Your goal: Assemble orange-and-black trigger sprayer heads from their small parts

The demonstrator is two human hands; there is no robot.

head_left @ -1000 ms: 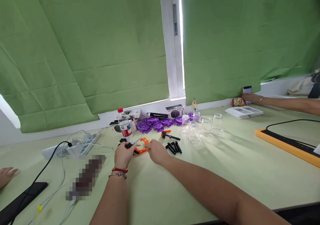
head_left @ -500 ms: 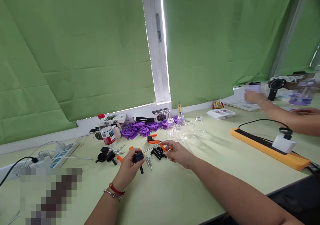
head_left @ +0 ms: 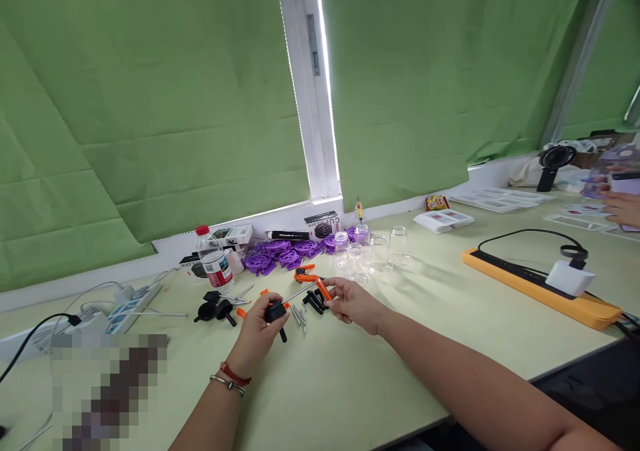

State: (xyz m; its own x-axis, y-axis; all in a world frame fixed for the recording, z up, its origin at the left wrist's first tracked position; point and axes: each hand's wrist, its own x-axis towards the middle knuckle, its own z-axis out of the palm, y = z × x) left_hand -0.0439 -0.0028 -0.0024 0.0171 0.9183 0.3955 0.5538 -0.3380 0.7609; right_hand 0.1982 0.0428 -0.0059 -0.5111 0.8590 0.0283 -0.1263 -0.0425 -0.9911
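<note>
My left hand (head_left: 256, 331) is closed around a black knob (head_left: 275, 312) with a short black stem, held just above the pale green table (head_left: 380, 357). My right hand (head_left: 353, 302) pinches the orange end (head_left: 324, 290) of a thin metal rod that runs toward the left hand. Several loose screws (head_left: 299, 315) lie between the hands. A cluster of black pegs (head_left: 314, 300) lies just behind my right hand. Another orange-and-black clamp (head_left: 306, 276) rests farther back.
Black knobs (head_left: 214, 311), a water bottle (head_left: 213, 259), purple plastic wheels (head_left: 280, 255), glass jars (head_left: 373, 251) and small boxes line the window side. A power strip (head_left: 131, 297) lies left, an orange-edged strip (head_left: 540, 289) with a white plug right. Another person's hand (head_left: 621, 207) is far right.
The view swung right from a second ago. My hands came apart from the orange clamp; the left now holds a black knob, the right an orange-tipped rod. The other person's hand drew back.
</note>
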